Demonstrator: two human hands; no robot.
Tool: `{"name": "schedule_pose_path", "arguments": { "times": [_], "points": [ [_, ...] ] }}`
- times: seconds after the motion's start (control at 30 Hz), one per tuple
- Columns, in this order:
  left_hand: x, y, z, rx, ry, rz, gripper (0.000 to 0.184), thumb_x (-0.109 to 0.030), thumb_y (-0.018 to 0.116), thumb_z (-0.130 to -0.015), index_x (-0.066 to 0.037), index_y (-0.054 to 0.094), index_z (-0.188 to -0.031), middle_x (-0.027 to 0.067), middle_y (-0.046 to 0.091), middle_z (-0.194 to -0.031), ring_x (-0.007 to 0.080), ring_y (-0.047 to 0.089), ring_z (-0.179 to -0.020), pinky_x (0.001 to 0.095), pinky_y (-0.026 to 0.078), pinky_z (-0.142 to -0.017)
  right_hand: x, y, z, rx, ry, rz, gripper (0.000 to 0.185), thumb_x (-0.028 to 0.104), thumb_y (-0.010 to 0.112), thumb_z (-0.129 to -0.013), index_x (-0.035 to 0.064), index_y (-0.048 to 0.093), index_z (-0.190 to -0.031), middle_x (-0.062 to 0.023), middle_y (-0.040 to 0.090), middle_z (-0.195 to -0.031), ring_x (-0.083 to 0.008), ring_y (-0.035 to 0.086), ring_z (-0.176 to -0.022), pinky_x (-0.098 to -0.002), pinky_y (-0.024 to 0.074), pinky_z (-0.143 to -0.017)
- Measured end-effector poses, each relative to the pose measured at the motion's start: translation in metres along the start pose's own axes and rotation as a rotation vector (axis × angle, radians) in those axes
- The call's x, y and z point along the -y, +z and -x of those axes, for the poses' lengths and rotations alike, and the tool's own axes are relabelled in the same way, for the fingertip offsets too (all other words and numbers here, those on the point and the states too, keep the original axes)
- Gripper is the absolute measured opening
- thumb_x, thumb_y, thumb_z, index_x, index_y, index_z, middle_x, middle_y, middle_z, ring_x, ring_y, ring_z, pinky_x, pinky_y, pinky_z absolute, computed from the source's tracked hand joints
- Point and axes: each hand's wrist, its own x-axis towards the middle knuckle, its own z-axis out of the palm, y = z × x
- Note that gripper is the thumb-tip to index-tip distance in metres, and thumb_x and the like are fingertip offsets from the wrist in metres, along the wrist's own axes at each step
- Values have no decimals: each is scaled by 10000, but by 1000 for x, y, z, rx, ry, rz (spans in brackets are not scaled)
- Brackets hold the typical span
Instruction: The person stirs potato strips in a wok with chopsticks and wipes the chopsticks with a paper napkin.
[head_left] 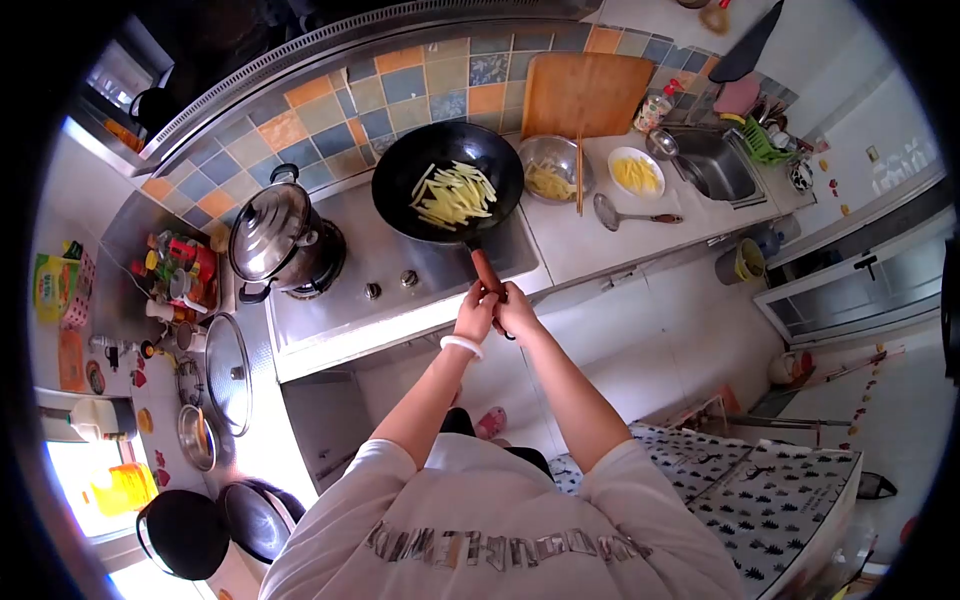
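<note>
Both of my hands are closed around the brown handle of a black wok (400, 190) over the right side of the stove. My left hand (475, 312), with a white bangle at its wrist, grips the handle from the left. On the right of the handle, my right hand (516, 311) wraps it close beside the left one. Pale yellow-green vegetable strips (457, 196) lie in a loose pile in the wok. Whether the wok's base touches the burner is hidden.
A lidded steel pot (272, 232) stands on the left burner. Right of the wok are a metal bowl (534, 150) with chopsticks (579, 180), a white plate (618, 158) of yellow strips, a ladle (640, 217), a cutting board (580, 92) and the sink (715, 165).
</note>
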Motion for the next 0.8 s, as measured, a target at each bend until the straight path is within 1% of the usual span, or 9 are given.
{"name": "schedule_pose_path", "arguments": {
  "times": [0.13,0.27,0.37,0.43,0.53,0.6,0.67,0.7,0.8],
  "points": [
    [-14,4,31,-29,14,-78,477,-128,510,-892,49,440,-1329,131,595,-1157,186,557,-1053,268,419,-935,-6,3,12,-15,39,197,262,195,566,-881,7,448,-1020,-87,557,-673,-165,535,-487,-327,388,-389],
    [-17,2,12,-76,23,-32,333,-106,534,-862,39,522,-1162,137,617,-1053,194,576,-928,304,456,-830,-14,8,-5,-2,-25,141,256,216,536,-909,14,449,-1039,-105,578,-813,-178,569,-653,-320,456,-501],
    [-25,1,22,-49,-7,-15,402,-99,551,-859,37,497,-1234,120,613,-1058,197,578,-951,291,458,-843,-17,14,-2,8,53,-227,168,159,494,-931,29,441,-1024,-95,563,-777,-173,544,-589,-323,447,-466],
    [-22,-2,28,-14,-12,-8,446,-97,556,-860,26,482,-1283,106,612,-1065,198,579,-968,286,455,-861,6,12,16,35,55,26,136,122,495,-924,34,426,-1001,-82,544,-695,-164,511,-472,-322,406,-396],
    [-38,-5,30,27,-117,-31,418,-101,550,-872,46,489,-1258,122,611,-1075,182,578,-959,282,456,-856,-4,12,9,20,25,37,143,118,509,-918,29,418,-982,-70,530,-642,-157,486,-416,-315,377,-368],
    [-56,-6,34,44,-93,-164,443,-110,552,-868,51,468,-1272,132,608,-1079,199,588,-960,294,454,-875,-11,4,3,52,-7,143,187,143,529,-914,3,451,-1012,-98,569,-673,-174,541,-487,-326,422,-429],
    [-38,-1,33,-174,53,-292,560,-121,603,-808,35,426,-1316,195,531,-1220,308,517,-1141,377,416,-963,-25,-7,-8,78,-26,192,232,175,551,-914,-7,474,-1036,-122,601,-709,-197,591,-561,-341,465,-496],
    [-44,-4,31,-194,204,-397,557,-127,598,-799,25,424,-1306,224,514,-1214,340,509,-1122,399,412,-959,-18,-8,-10,29,-104,291,335,254,612,-900,-9,494,-1071,-148,631,-767,-244,637,-699,-363,499,-625],
    [-67,-7,25,-188,455,-456,553,-67,580,-777,-20,420,-1304,229,511,-1152,389,462,-1104,438,376,-977,12,-29,-8,-46,-188,444,372,305,640,-891,11,508,-1078,-152,651,-832,-279,645,-767,-371,504,-693]
  ]
}}
